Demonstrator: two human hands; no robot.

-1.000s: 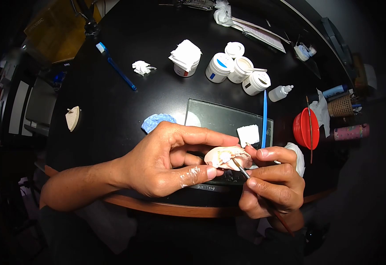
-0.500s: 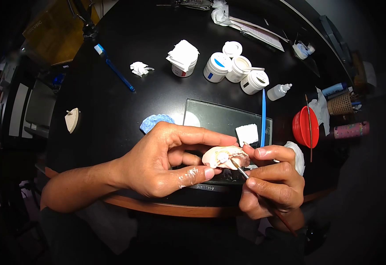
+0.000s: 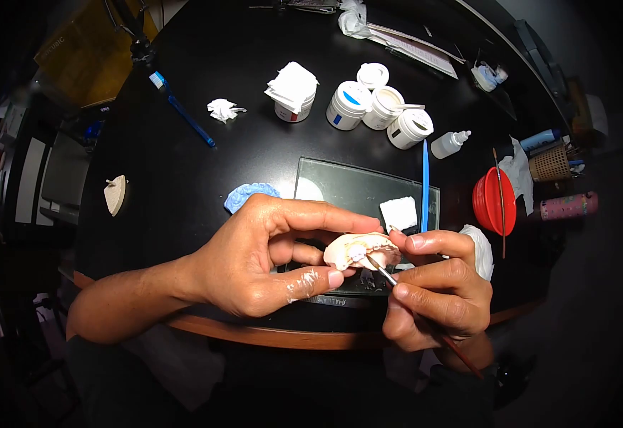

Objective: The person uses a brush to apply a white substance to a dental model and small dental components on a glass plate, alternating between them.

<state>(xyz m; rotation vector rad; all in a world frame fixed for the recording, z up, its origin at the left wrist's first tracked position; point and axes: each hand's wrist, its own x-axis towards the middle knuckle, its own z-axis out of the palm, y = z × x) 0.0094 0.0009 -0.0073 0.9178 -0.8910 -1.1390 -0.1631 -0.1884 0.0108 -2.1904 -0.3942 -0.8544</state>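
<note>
The left hand [image 3: 254,260] is closed around a pink tooth model [image 3: 361,250], with the thumb under it and the fingers over it. The model sits up in the air, just above the near edge of the counter [image 3: 204,171]. The right hand [image 3: 436,289] pinches a thin brush [image 3: 386,274] like a pencil. The brush tip touches the white teeth on the model.

To do this well, I think the left hand should hold the model very still. The brush should make small, soft dabs on just one tooth at a time. Letting the two hands lean on each other would keep them steady.

Just past the hands lies one glass slab [image 3: 358,189]. One white square pad [image 3: 399,213] sits on it. One long blue tool [image 3: 425,187] lies along its right side. One blue tooth mold [image 3: 249,194] lies to the left of the slab.

Farther off stand four white jars [image 3: 379,108]. One jar has folded white tissues [image 3: 291,84] on top. One loose round lid [image 3: 373,74] lies behind them. One small dropper bottle [image 3: 449,144] lies to their right. One red bowl [image 3: 493,202] sits out to the right. One blue toothbrush [image 3: 182,108] and one crumpled tissue [image 3: 222,110] lie far to the left.
</note>
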